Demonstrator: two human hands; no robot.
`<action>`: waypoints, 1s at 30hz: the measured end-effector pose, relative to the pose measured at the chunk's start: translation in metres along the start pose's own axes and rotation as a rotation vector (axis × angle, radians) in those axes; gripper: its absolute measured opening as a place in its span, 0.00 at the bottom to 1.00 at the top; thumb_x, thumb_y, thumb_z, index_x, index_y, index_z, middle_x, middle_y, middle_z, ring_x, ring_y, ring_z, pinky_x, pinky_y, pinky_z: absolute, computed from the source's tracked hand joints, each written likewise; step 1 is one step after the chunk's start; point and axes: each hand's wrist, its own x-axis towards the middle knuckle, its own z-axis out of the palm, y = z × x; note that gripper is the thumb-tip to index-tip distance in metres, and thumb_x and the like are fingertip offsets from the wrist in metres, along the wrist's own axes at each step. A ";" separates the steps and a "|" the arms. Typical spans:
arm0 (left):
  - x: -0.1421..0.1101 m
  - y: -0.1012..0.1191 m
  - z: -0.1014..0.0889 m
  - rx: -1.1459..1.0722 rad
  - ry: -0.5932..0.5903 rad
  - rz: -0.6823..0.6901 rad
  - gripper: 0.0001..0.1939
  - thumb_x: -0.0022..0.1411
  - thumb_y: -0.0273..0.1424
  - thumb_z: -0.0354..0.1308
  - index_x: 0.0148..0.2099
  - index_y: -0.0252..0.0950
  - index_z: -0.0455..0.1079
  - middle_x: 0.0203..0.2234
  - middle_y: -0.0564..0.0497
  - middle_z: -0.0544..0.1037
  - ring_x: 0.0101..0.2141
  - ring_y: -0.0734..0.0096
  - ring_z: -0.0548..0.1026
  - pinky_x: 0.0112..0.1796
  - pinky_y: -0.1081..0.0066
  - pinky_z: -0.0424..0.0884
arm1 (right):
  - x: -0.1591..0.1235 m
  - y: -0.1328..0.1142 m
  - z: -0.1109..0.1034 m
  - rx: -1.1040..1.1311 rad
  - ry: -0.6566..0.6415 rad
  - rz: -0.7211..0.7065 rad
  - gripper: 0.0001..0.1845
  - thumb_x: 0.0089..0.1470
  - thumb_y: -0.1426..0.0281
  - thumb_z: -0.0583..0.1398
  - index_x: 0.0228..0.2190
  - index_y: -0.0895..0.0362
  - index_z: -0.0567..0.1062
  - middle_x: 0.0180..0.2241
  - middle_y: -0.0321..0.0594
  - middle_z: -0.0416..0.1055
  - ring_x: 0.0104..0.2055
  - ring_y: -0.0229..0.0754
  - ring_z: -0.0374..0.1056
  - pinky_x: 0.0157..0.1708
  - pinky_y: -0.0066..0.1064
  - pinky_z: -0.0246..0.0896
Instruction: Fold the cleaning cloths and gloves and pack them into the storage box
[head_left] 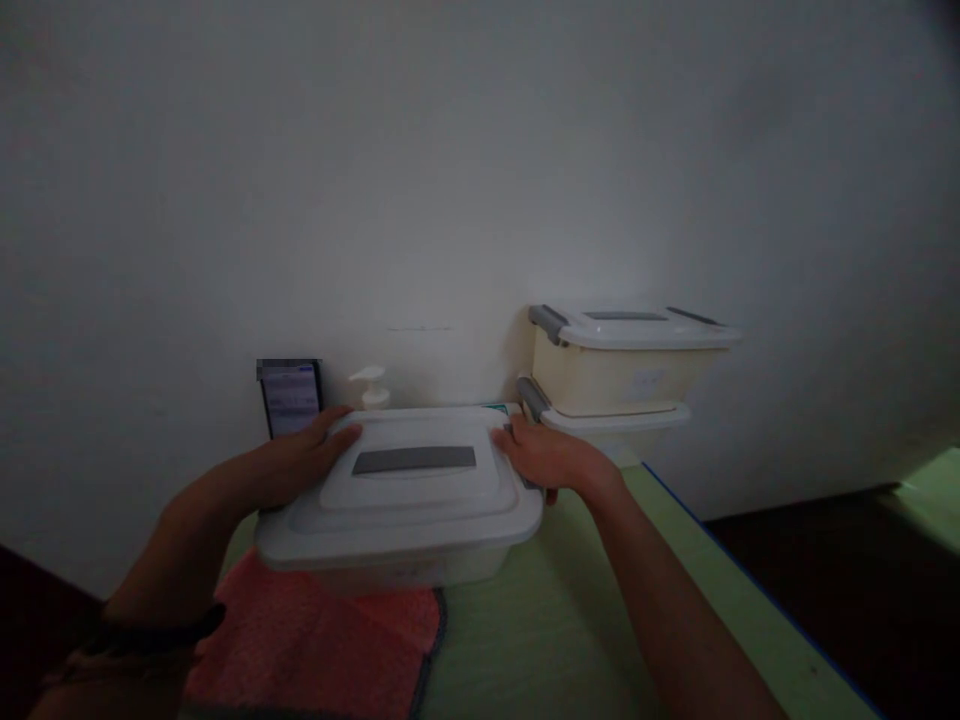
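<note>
Between my hands is a storage box (420, 530) with a white lid and a grey handle strip on top. My left hand (307, 460) grips its left side, thumb over the lid. On the right side, my right hand (547, 458) holds it the same way, fingers curling down past the rim. The box sits above the green table, its front over a red cloth (315, 640). Whether its base touches the table I cannot tell. Most of my fingers are hidden behind the lid's edges.
Two similar boxes are stacked at the back right, the upper box (615, 375) on the lower box (611, 425). Against the wall stand a phone (291, 398) and a white pump bottle (371, 388). The green table (555, 620) has a blue edge on the right.
</note>
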 end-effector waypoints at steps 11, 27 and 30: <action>-0.005 0.016 0.001 0.332 -0.142 -0.046 0.37 0.61 0.51 0.42 0.62 0.30 0.57 0.52 0.31 0.72 0.51 0.43 0.72 0.52 0.53 0.64 | -0.005 -0.002 -0.001 0.004 0.009 -0.003 0.24 0.63 0.64 0.42 0.45 0.70 0.67 0.43 0.68 0.72 0.40 0.55 0.74 0.39 0.41 0.65; -0.026 0.022 -0.040 0.286 -0.480 -0.129 0.33 0.59 0.46 0.48 0.60 0.28 0.57 0.24 0.49 0.75 0.21 0.67 0.73 0.22 0.72 0.70 | -0.009 0.024 -0.011 0.194 -0.122 -0.094 0.21 0.60 0.60 0.49 0.40 0.63 0.72 0.25 0.44 0.72 0.19 0.38 0.68 0.19 0.28 0.63; -0.026 0.022 -0.039 0.289 -0.493 -0.113 0.32 0.60 0.45 0.47 0.60 0.28 0.57 0.24 0.49 0.75 0.21 0.68 0.72 0.22 0.72 0.69 | -0.008 0.025 -0.008 0.274 -0.134 -0.091 0.21 0.59 0.60 0.49 0.44 0.62 0.71 0.33 0.49 0.73 0.24 0.41 0.71 0.15 0.27 0.64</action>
